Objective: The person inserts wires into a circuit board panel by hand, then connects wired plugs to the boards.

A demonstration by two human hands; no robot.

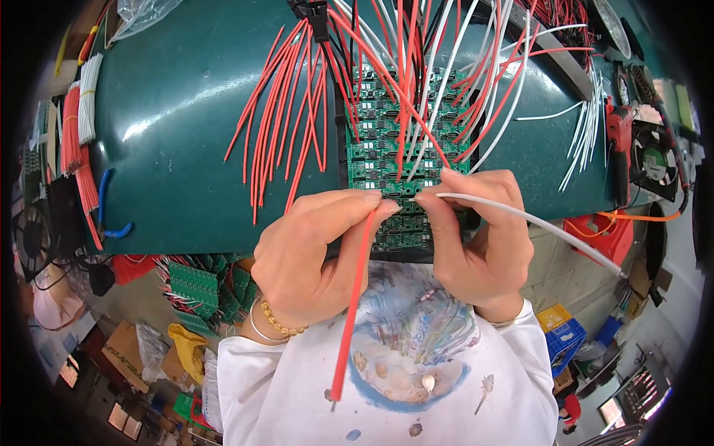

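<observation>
My left hand [327,234] is closed in a pinch on a red wire [352,312], whose long end hangs down in front of my shirt. Opposite it, my right hand [483,230] pinches a white wire [532,219] that curves away to the right. Both sets of fingertips meet close together over the near rows of a green circuit board panel [361,175]. Red, white and black wires rise from the panel's farther rows. My fingers hide the wire tips and part of the board beneath them.
Loose red wires [286,111] hang from a black holder [316,18] left of the panel. White wires [587,134] lie to the right, near a red-handled tool [619,126] and a black fan [654,163]. Blue-handled pliers [104,204] and bundled wires [88,97] lie at the left.
</observation>
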